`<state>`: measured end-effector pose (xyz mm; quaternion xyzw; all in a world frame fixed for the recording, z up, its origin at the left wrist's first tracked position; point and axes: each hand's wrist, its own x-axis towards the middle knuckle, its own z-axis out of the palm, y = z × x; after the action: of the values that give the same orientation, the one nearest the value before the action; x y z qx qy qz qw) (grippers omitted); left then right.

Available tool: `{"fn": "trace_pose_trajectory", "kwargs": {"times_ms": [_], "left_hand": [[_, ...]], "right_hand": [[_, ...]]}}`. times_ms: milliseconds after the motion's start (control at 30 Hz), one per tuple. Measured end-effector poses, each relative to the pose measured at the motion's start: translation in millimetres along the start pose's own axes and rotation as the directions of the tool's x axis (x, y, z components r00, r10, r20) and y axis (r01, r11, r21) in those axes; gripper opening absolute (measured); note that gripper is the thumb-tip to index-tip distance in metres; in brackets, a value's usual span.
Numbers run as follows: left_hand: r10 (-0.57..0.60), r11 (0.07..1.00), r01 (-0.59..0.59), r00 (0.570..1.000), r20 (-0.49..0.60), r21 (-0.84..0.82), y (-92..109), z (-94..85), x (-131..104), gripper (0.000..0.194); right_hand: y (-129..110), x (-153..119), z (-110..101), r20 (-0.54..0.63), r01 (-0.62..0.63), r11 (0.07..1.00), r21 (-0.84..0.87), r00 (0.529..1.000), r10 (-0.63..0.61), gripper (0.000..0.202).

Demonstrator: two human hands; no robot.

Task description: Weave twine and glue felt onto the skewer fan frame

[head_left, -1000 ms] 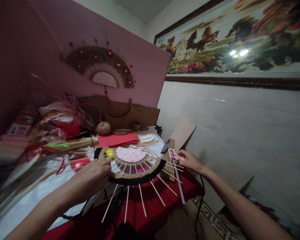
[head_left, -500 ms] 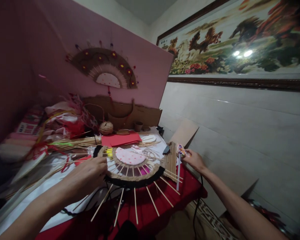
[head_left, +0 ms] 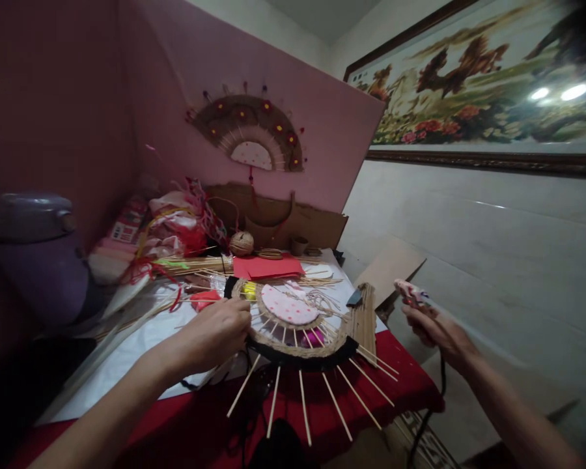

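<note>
My left hand is closed on the left part of a half-round fan frame. The frame has thin sticks spreading toward me, a black outer band and a twine-coloured band inside it. At its centre lies a white half-round piece with pink dots. Off to the right of the table, my right hand grips a patterned glue gun with a black cord hanging below. The gun is apart from the fan, its tip pointing up and left.
A finished fan is on the pink board. Behind the frame are a twine ball, red paper, a small pot and stick bundles. Corrugated cardboard lies right; a purple container stands left.
The view has turned left, so things appear farther right. My right hand has lifted the glue gun away from the cardboard. My left hand still holds the fan frame.
</note>
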<state>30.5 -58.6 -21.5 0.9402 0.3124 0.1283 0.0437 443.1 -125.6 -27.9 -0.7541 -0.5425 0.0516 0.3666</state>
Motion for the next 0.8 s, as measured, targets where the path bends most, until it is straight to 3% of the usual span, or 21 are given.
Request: {"fn": "trace_pose_trajectory", "kwargs": {"times_ms": [67,133,200,233,333,467,567,667,800], "left_hand": [[0.013,1.0,-0.013,1.0,-0.002,-0.024,3,0.0,1,0.023],[0.021,0.998,-0.021,1.0,-0.008,-0.056,5,0.5,3,0.022],[0.032,0.995,-0.033,0.999,-0.015,-0.096,7,2.0,3,0.02],[0.039,0.992,-0.041,0.999,-0.017,-0.118,7,3.0,3,0.019],[0.066,0.982,-0.069,0.998,-0.024,-0.176,7,5.6,3,0.015],[0.096,0.971,-0.102,0.995,-0.038,-0.214,8,5.3,1,0.014],[0.112,0.964,-0.12,0.993,-0.045,-0.238,9,3.5,1,0.014],[0.131,0.954,-0.14,0.99,-0.052,-0.267,9,2.8,1,0.014],[0.132,0.95,-0.144,0.989,-0.059,-0.276,9,3.6,2,0.015]], "right_hand": [[-29,-18,2,0.262,-0.184,0.927,0.325,0.96,0.099,0.039],[-62,-39,5,0.425,-0.278,0.798,0.535,0.905,0.03,0.034],[-92,-56,9,0.551,-0.353,0.73,0.585,0.833,-0.038,0.036],[-104,-63,12,0.613,-0.372,0.741,0.559,0.787,-0.067,0.037],[-130,-74,26,0.7,-0.309,0.818,0.485,0.698,-0.152,0.034],[-152,-75,44,0.738,-0.044,0.884,0.465,0.571,-0.36,0.033],[-164,-74,48,0.748,0.067,0.909,0.412,0.544,-0.379,0.033],[-169,-72,48,0.775,0.073,0.942,0.326,0.55,-0.311,0.036],[-168,-71,50,0.77,0.086,0.94,0.331,0.552,-0.321,0.037]]}}
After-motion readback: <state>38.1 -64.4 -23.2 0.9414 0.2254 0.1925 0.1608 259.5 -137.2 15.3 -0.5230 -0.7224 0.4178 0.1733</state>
